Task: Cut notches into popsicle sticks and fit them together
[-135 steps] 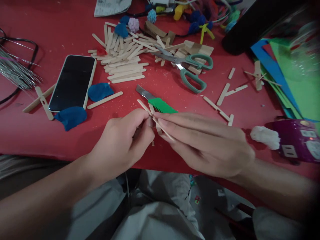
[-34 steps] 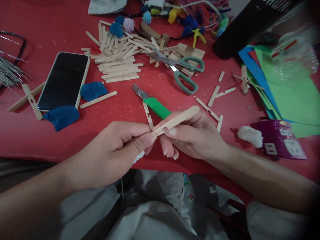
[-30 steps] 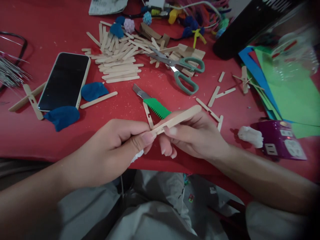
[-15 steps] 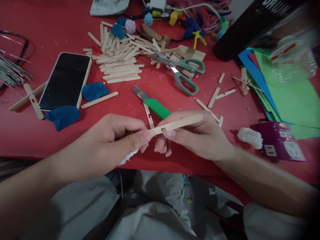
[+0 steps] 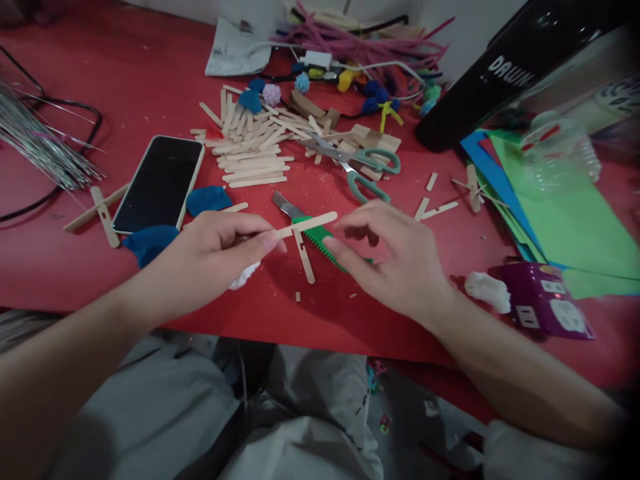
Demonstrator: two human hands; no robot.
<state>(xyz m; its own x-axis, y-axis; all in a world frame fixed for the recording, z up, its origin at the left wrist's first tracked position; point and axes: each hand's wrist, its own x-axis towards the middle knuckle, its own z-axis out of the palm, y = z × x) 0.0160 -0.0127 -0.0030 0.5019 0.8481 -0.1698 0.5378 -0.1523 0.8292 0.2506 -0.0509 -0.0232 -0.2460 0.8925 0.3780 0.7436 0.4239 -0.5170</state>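
Between thumb and fingers my left hand (image 5: 220, 257) pinches a wooden craft stick (image 5: 313, 222), its free end pointing right. My right hand (image 5: 395, 257) is apart from the stick, thumb and fingers spread with nothing between them. Below the held stick lies a green-handled craft knife (image 5: 320, 241) on the red table, its blade towards the far left. Beside the knife is a notched craft stick (image 5: 303, 257). A white crumpled lump (image 5: 245, 275) shows partly from under my left hand.
Scissors (image 5: 357, 163) lie by a pile of craft sticks (image 5: 255, 150). A phone (image 5: 159, 183) and metal wires (image 5: 45, 137) are on the left. A black bottle (image 5: 475, 80), coloured paper (image 5: 565, 220) and a purple box (image 5: 545, 300) stand or lie on the right.
My right hand has let go of the craft stick and moved right, its fingers opening. My left hand keeps the stick and has shifted left. The view has tilted up slightly.
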